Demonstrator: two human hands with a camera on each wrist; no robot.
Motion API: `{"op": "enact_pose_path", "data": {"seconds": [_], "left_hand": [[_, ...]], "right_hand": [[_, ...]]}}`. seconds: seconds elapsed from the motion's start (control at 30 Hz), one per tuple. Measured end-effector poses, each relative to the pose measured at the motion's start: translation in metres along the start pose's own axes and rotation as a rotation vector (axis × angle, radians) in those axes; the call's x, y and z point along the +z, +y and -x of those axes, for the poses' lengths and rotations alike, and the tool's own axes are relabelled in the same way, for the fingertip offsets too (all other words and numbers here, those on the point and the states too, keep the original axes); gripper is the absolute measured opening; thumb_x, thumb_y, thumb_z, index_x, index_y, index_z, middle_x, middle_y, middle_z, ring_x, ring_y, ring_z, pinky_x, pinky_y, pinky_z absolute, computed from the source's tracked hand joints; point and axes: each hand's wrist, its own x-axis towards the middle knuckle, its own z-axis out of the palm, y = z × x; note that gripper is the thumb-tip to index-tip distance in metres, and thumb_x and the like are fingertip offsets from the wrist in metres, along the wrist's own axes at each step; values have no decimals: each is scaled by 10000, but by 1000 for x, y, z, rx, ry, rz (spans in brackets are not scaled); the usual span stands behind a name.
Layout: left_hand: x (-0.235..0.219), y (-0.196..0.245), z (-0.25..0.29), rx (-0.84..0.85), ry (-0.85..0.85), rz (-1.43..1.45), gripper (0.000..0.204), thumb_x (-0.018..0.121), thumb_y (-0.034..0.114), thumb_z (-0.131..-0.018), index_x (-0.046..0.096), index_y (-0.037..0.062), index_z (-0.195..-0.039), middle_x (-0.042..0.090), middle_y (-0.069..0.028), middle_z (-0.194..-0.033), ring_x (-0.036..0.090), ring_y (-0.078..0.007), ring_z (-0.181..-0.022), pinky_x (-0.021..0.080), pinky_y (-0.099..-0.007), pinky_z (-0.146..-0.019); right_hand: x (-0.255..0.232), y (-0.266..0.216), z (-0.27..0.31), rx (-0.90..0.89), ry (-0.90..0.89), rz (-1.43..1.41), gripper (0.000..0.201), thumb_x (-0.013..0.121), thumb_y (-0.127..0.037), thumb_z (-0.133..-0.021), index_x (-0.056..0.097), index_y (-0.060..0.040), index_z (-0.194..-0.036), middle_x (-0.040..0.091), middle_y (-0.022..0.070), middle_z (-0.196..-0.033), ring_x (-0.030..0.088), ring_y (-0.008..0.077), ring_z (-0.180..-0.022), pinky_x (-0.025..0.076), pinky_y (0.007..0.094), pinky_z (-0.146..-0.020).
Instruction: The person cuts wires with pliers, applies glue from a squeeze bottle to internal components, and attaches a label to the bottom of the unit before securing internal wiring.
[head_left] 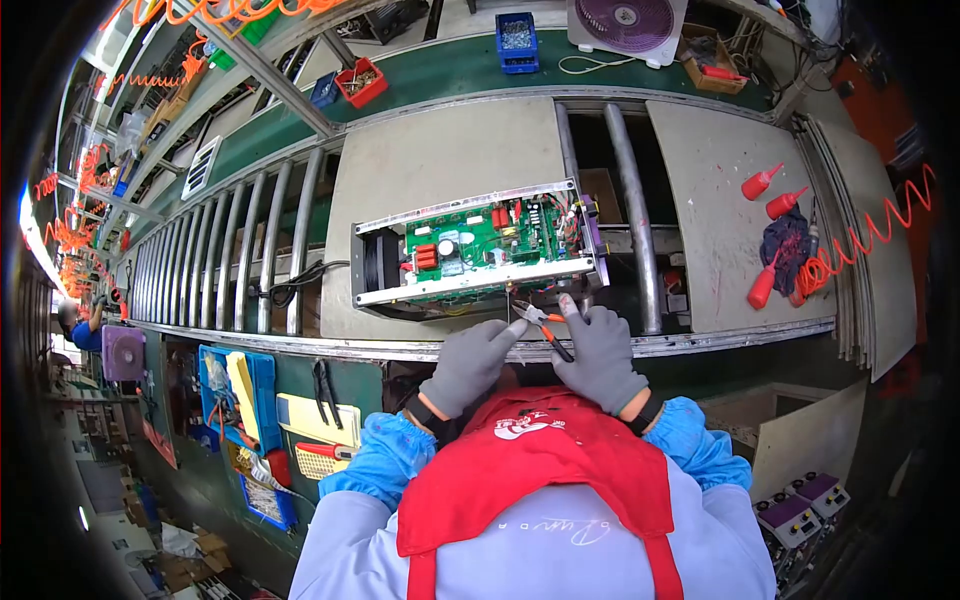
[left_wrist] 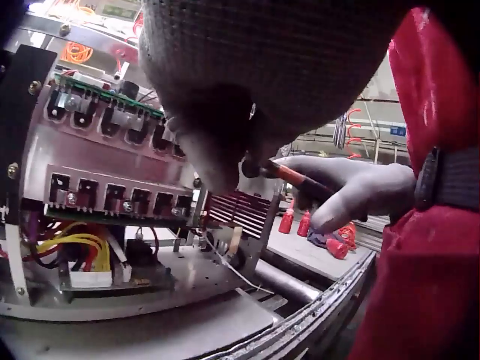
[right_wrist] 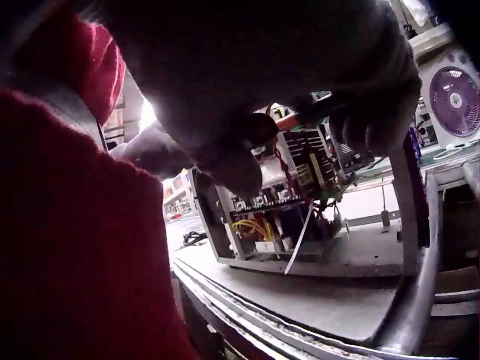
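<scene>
My right hand [head_left: 602, 352], in a grey glove, holds a pair of pliers [head_left: 556, 340] with orange-and-black handles, their metal jaws pointing toward the device. The gloved left hand [head_left: 472, 366] is close beside the pliers' head, its thumb tip pointing at it. I cannot tell what its fingers hold. Both hands are at the near long side of an open metal-framed electronic device [head_left: 480, 245] with a green circuit board [head_left: 480, 228]. Yellow wires [left_wrist: 86, 236] show inside its lower part. A thin white strip [right_wrist: 300, 240] hangs at its side in the right wrist view.
The device lies on a board [head_left: 450, 150] over a roller conveyor [head_left: 630, 220]. A black cable [head_left: 305, 280] is at its left. Red bottles [head_left: 780, 203] and a dark cloth [head_left: 785, 243] lie at right. A blue bin [head_left: 262, 385] of tools stands at front left.
</scene>
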Motion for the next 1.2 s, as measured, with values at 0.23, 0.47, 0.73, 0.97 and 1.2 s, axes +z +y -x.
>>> {"op": "enact_pose_path", "data": {"seconds": [0.23,0.47,0.73,0.97,1.2], "left_hand": [[-6,15,-11,-61,97,204,403,635,19,-836,646,116,-1227,659,-123,-1001,659,-340,-808,536,-412,-662],[-1,13,-9,-92,150,258,366,646,15,-837,668,113,-1190,661,-129,-1008,662,-337,-815,533,-405,-665],[-1,9,-5,-118,294,348,321,669,26,-834,676,77,-1152,665,-135,-1115,677,-328,-890,557,-392,-738],[57,-14,32,-929,-52,1138,336,556,154,-1009,589,-14,-1298,681,-89,-1011,666,-152,-733,529,-237,-600],[91,-21,4,-1054,-214,1707,279,532,162,-1012,584,6,-1237,675,-91,-1032,663,-194,-897,558,-340,-805]], "right_hand": [[20,-15,5,58,127,-9,829,750,-365,-713,486,-87,-1449,494,145,-965,506,332,-899,386,461,-740],[26,-23,0,55,176,-38,815,747,-332,-737,468,-48,-1448,492,146,-963,507,340,-901,395,455,-746],[21,-17,8,231,-78,-317,695,693,-238,-769,482,-105,-1417,583,189,-981,623,386,-869,501,477,-752],[9,25,21,934,-835,-1735,397,533,-222,-957,528,-23,-1301,693,174,-985,689,329,-902,583,467,-803],[16,15,-13,858,-1103,-2476,518,469,-263,-969,459,60,-1374,596,294,-1227,633,433,-1096,553,541,-924]]}}
